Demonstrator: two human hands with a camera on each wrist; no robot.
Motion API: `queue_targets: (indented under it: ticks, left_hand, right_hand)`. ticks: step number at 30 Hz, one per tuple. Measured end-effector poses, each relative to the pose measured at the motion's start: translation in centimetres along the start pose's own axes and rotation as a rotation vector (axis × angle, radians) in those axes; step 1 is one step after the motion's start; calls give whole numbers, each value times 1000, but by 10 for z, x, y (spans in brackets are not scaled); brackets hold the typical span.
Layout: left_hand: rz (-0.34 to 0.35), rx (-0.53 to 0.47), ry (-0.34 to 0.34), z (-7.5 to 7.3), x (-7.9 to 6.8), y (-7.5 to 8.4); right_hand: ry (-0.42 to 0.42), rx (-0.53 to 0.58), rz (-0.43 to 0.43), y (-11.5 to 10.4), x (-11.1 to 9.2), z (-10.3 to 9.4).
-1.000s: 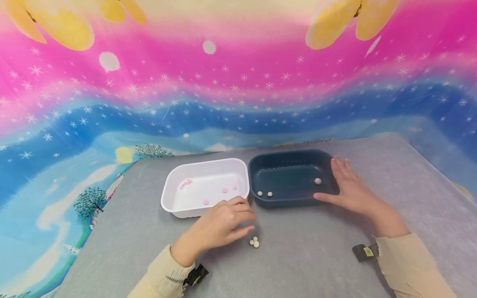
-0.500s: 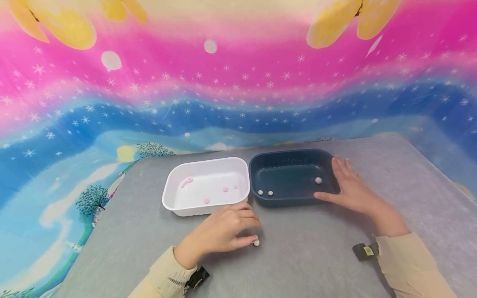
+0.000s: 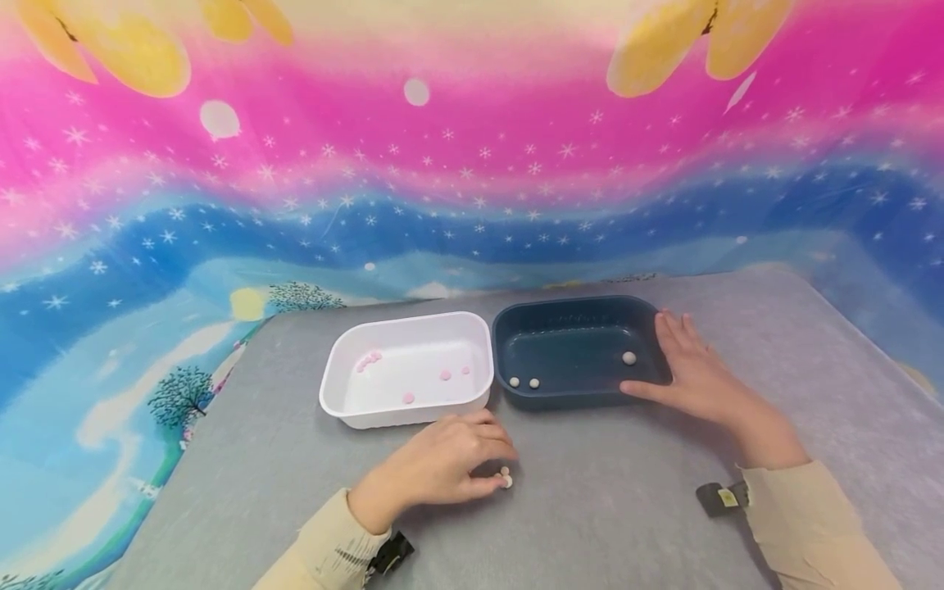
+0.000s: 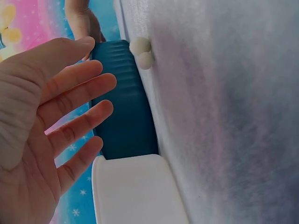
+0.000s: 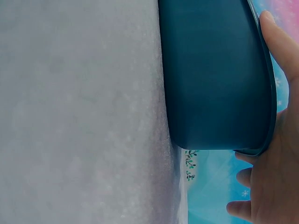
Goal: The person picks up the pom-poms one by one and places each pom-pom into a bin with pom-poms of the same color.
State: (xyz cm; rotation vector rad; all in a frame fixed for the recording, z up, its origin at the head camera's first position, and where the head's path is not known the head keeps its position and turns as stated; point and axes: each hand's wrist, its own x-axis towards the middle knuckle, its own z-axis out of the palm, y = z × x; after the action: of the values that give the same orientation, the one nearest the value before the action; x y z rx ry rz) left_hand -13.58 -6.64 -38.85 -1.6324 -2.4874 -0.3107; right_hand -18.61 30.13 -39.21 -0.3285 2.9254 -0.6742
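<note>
My left hand (image 3: 450, 459) hovers over the grey table, its fingers loosely bent and holding nothing. Close to its thumb lie small off-white balls (image 3: 507, 482); two show, also in the left wrist view, where the balls (image 4: 141, 46) sit beyond the fingertips. Whether the thumb touches them I cannot tell. My right hand (image 3: 696, 377) rests against the right end of the dark blue tray (image 3: 575, 401). Its thumb lies along the near rim and its straight fingers stay outside the end wall. Inside that tray are three off-white balls (image 3: 629, 358), one larger.
A white tray (image 3: 354, 416) stands left of the dark one, touching or nearly so, with several small pink pieces (image 3: 446, 375) in it. Grey cloth (image 3: 590, 500) covers the table. A printed curtain (image 3: 472, 164) hangs behind the far edge.
My left hand has moved slightly right and toward me, down to the ball cluster. Three balls showed there a second ago; two show now. The right hand stays on the dark tray.
</note>
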Motion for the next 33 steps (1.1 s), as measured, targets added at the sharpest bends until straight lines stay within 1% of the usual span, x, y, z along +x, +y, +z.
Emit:
queue_targets:
  ticks: [9,14,18,23,33]
  left_hand:
    - [-40,-18,-63,3,1,-1]
    - [-58,-30,-123,5,2,-1]
    - [-67,-28,-157,6,3,-1]
    - [-64,-28,-181,8,5,-1]
    - [-55,-14,-198,10,7,-2]
  right_hand:
    - [6,8,-5,1,1,0]
    - [3,-4,-4,0,1,0]
    - [-3,-11,-4,-1,2,0]
    - [-12,3,-1,0,1,1]
    - [-2,7,-2,2,1,0]
